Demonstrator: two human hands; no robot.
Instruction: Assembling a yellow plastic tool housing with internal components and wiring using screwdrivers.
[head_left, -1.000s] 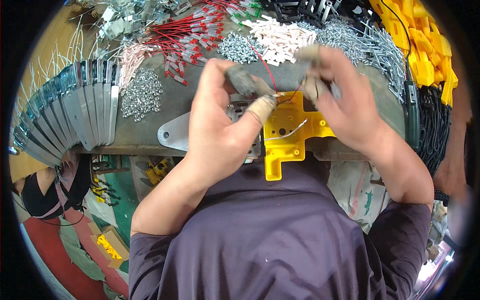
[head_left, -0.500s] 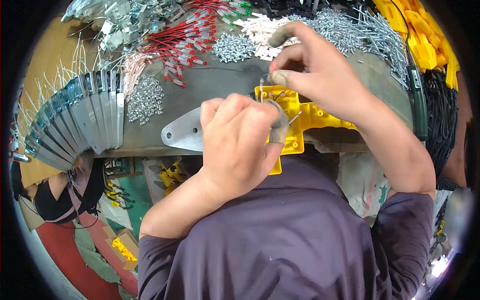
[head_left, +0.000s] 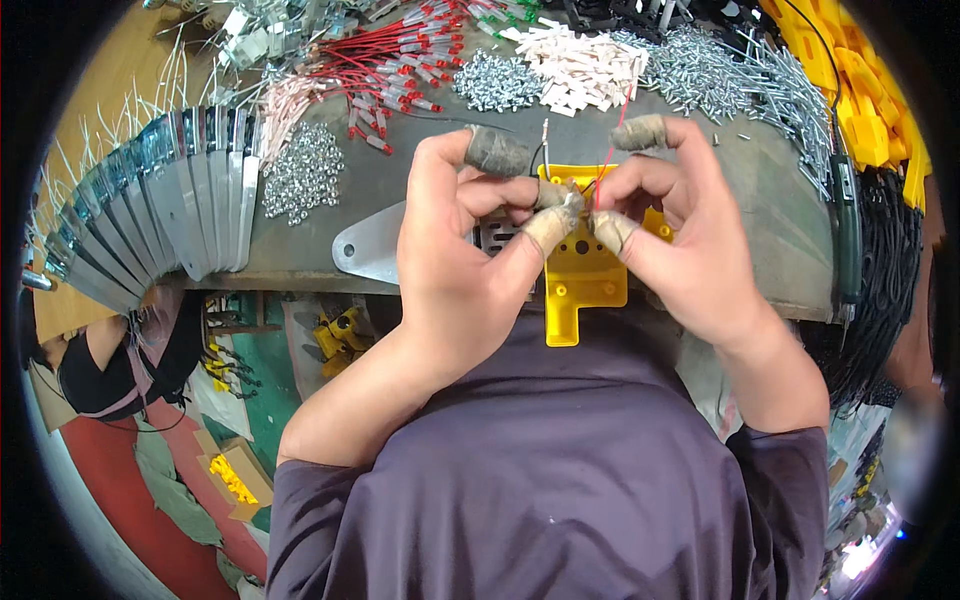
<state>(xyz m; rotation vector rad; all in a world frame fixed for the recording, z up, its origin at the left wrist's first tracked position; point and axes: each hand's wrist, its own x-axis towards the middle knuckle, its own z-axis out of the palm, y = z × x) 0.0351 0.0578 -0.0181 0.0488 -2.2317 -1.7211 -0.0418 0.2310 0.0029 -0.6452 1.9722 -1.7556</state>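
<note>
Both hands are above an open yellow plastic housing (head_left: 587, 285) at the table's front edge, with tape wrapped on their thumbs and index fingers. Between thumb and fingertip, my left hand (head_left: 455, 255) pinches thin wire ends, largely covered by the fingers. My right hand (head_left: 700, 245) is closed on a thin red wire (head_left: 609, 150) that rises past its taped index finger. A white wire (head_left: 546, 145) with a bare tip stands up from the housing between the hands. Partly behind my left hand lies a flat grey metal blade (head_left: 370, 245) with holes.
Metal blades (head_left: 190, 205) with wires stand fanned at left, beside a pile of nuts (head_left: 300, 170). Behind are red-wired indicator lights (head_left: 400, 60), white pieces (head_left: 580, 65) and screws (head_left: 700, 70). Yellow housings (head_left: 860, 95) and black cords (head_left: 880, 280) lie right. Another person's arm (head_left: 105, 340) shows at left.
My right hand has come down and now pinches a red wire. My left hand has turned to show its thumb and fingertips, uncovering more of the housing. The view has shifted slightly.
</note>
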